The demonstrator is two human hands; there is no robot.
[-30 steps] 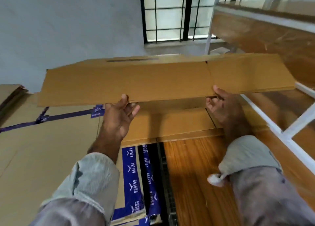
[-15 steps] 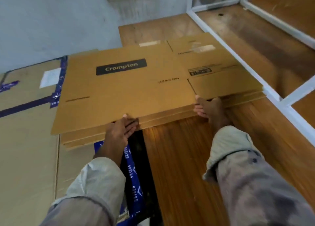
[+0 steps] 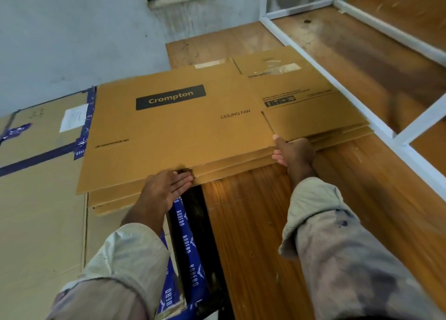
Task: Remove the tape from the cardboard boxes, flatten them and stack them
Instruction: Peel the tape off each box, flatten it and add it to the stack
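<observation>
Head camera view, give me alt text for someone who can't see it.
Two hands, left and right, press at the near edge of a flattened Crompton ceiling fan box lying on a stack of flattened cardboard, partly over a wooden surface.

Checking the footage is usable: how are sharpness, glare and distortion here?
Head view: box print reads sharp; right sleeve at the bottom corner is soft; a sheen lies on the wood floor; wide-angle bend curves the white frame.

Two hands counted: left hand, right hand. Flattened cardboard boxes stacked, at least three layers distinguished at near edge; exact count not determinable. One white label noted.
</observation>
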